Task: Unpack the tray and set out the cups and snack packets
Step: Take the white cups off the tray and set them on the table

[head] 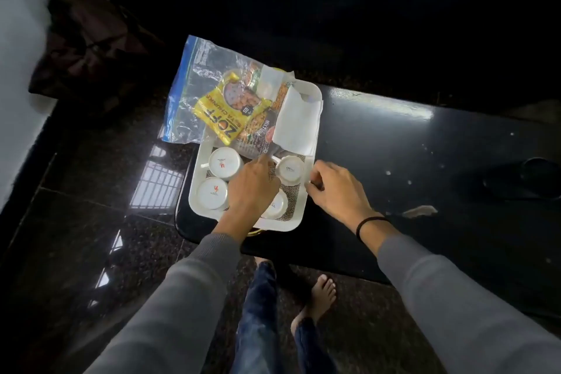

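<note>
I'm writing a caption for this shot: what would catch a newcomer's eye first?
The bright yellow snack packet at the far end of the white plastic tray, half over a clear zip bag with a blue edge. Nearer, white ceramic cups sit upside down; the left hand and right hand flank the small upturned white cup. All rests on a glossy black table.

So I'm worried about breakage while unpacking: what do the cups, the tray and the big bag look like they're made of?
The cups look like glazed white ceramic: glossy, thick-walled, printed marks on their upturned bases. The tray seems matte white moulded plastic, with rounded corners and a raised rim. The big bag is thin clear plastic film, crinkled and shiny, with a blue edge.
</note>
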A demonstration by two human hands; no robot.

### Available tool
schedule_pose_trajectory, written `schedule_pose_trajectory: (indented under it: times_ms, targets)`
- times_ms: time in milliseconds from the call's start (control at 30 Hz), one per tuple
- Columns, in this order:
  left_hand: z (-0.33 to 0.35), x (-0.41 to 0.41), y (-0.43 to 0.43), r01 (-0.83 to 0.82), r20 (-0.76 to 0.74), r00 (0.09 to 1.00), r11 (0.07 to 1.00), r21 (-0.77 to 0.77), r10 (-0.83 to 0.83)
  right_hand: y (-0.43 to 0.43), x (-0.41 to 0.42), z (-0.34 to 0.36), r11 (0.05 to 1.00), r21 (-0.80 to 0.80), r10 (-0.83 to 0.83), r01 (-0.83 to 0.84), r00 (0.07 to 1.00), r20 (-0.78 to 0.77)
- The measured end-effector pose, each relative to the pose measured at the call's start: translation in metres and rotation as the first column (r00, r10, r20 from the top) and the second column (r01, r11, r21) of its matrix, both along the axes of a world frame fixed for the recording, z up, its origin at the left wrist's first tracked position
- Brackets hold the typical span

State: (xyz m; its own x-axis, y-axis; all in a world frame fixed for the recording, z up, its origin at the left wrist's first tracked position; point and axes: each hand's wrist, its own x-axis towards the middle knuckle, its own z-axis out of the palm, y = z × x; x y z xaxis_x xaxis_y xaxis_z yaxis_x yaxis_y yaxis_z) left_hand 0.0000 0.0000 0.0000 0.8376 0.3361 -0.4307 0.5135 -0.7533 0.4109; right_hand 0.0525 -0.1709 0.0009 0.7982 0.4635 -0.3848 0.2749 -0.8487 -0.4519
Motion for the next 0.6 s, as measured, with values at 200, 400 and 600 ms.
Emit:
schedule_pose_trajectory:
  times_ms: [200,400,600]
  targets:
    - [-0.023,0.012,0.007,0.044,-0.084,0.995,0.999,-0.020,-0.045,0.013,0.008,-0.026,0.998,0.065,-0.002,0.003,1.000,-0.028]
    - [-0.038,0.012,0.015,0.122,-0.028,0.992,0.992,-0.030,-0.123,0.021,0.010,-0.047,0.994,0.097,0.048,-0.047,0.999,-0.008]
    - [-0.043,0.016,0.016,0.141,0.016,0.990,0.988,0.060,-0.142,0.021,0.017,-0.051,0.978,0.205,0.045,-0.033,0.997,-0.057]
